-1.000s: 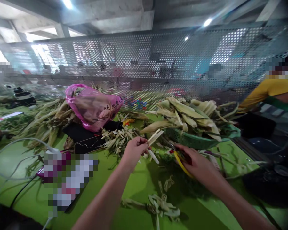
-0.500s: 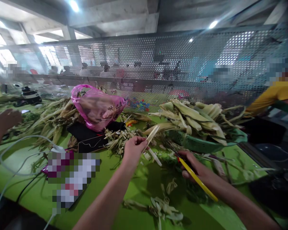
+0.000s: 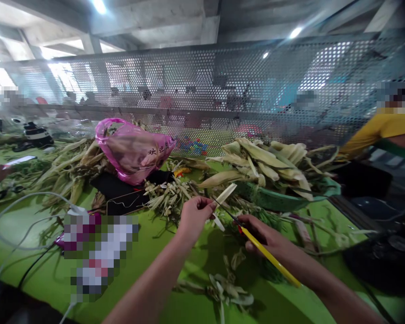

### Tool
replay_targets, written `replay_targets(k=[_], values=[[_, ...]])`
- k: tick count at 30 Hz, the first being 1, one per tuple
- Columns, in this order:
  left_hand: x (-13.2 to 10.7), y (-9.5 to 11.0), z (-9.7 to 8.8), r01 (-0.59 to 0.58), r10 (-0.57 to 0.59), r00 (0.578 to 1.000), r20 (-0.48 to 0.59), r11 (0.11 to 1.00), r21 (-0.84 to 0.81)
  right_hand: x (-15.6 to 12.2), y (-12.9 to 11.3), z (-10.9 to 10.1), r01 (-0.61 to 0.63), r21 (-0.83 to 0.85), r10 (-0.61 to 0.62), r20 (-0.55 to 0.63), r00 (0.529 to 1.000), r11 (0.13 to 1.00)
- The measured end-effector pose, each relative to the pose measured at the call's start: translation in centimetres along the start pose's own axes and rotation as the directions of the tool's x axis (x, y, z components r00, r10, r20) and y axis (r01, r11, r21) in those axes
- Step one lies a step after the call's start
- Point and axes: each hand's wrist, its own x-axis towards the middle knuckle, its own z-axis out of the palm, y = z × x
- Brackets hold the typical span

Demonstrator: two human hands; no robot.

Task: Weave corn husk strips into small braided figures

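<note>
My left hand (image 3: pixel 194 216) is closed in a pinch on a pale strip of corn husk (image 3: pixel 224 194) that sticks up and to the right. My right hand (image 3: pixel 261 234) is wrapped round a yellow-handled tool (image 3: pixel 270 258), whose thin dark tip points up-left toward the strip. Both hands hover over the green table (image 3: pixel 189 261), just in front of a heap of cut husk pieces (image 3: pixel 167 195). More husk scraps (image 3: pixel 227 290) lie on the table below my hands.
A green basket (image 3: pixel 280 200) piled with corn husks stands at the right. A pink plastic bag (image 3: pixel 131 150) and dark cloth sit behind. Corn stalks (image 3: pixel 67 168) lie left. White cables (image 3: pixel 23 211) cross the near left. A person in yellow (image 3: pixel 381 128) works at right; a perforated metal screen (image 3: pixel 222 90) runs behind.
My right hand turned the yellow-handled tool so its tip points toward the strip in my left hand. The left hand stayed pinched on the strip. A person's hand at the far left drew back.
</note>
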Motion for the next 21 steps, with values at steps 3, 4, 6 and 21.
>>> replay_targets(k=[3, 4, 6, 21], values=[[-0.1, 0.1, 0.0, 0.015, -0.015, 0.999, 0.038, 1.000, 0.005, 0.1, -0.2, 0.2, 0.013, 0.026, -0.013, -0.003, 1.000, 1.000], [-0.1, 0.1, 0.0, 0.012, -0.013, 0.999, 0.049, 1.000, 0.014, 0.1, -0.1, 0.2, 0.013, 0.039, -0.013, -0.010, 1.000, 0.999], [-0.1, 0.1, -0.1, 0.008, -0.010, 0.998, 0.067, 0.999, 0.032, 0.2, 0.2, 0.2, 0.003, 0.066, -0.002, -0.022, 1.000, 0.998], [0.2, 0.1, -0.7, 0.048, -0.043, 0.996, 0.076, 0.997, -0.061, 1.2, 1.7, 0.3, -0.030, -0.153, 0.011, -0.120, 0.993, 0.988]])
